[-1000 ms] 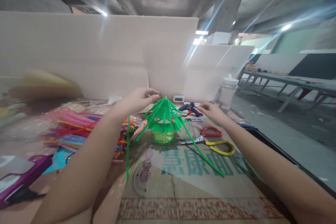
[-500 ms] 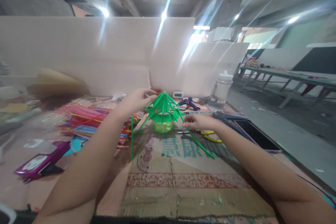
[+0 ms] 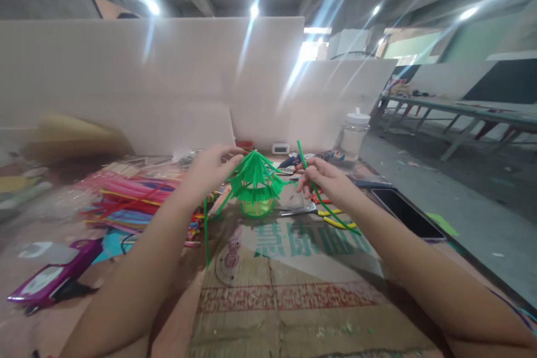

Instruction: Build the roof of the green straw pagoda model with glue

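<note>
A small green hut model point(image 3: 257, 179), with a two-tier roof of pipe cleaners over a pale green round base, stands upright on a flattened cardboard sheet point(image 3: 272, 268). My left hand point(image 3: 218, 165) is closed at the upper left of the roof, thumb and fingers against it; its fingertips are partly hidden. My right hand point(image 3: 323, 176) is to the right of the model, apart from it, pinching a long green pipe cleaner point(image 3: 325, 201) that slants down past the wrist. Another green pipe cleaner point(image 3: 206, 235) hangs below my left wrist; its upper end is hidden.
Bundles of coloured pipe cleaners point(image 3: 138, 201) and a purple tool point(image 3: 56, 274) lie left. Yellow-handled pliers point(image 3: 335, 221), a glue gun point(image 3: 289, 163), a phone point(image 3: 406, 213) and a clear lidded jar point(image 3: 353, 134) are right. A small white clock point(image 3: 281, 148) stands behind.
My right hand has moved up and away from the roof, carrying the green pipe cleaner, whose upper end now stands clear. My left hand stays at the roof; the view has shifted slightly.
</note>
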The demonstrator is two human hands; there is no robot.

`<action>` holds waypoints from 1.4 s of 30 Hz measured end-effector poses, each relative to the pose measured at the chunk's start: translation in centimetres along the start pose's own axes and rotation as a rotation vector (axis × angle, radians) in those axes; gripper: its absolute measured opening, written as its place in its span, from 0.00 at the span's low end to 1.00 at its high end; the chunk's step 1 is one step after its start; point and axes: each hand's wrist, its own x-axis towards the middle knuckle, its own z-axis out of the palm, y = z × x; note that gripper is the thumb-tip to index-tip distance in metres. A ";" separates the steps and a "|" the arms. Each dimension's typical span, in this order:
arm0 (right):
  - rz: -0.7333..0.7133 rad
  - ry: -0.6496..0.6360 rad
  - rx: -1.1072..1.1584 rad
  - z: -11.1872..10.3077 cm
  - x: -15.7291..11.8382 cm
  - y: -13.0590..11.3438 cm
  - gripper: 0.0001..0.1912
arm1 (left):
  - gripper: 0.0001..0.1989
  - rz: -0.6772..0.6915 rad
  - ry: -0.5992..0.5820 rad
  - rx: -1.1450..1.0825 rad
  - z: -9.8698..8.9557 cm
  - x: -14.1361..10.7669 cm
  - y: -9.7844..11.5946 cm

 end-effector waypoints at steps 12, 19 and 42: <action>0.260 0.099 0.394 8.4 -1.6 2.3 0.22 | 0.13 0.182 0.122 0.040 0.0 2.3 1.8; 0.291 0.151 0.396 8.6 -0.3 2.6 0.19 | 0.14 0.127 0.036 -0.035 1.8 2.5 0.9; 0.337 0.180 0.394 9.1 0.1 2.5 0.17 | 0.12 0.132 -0.015 -0.057 2.6 1.6 0.5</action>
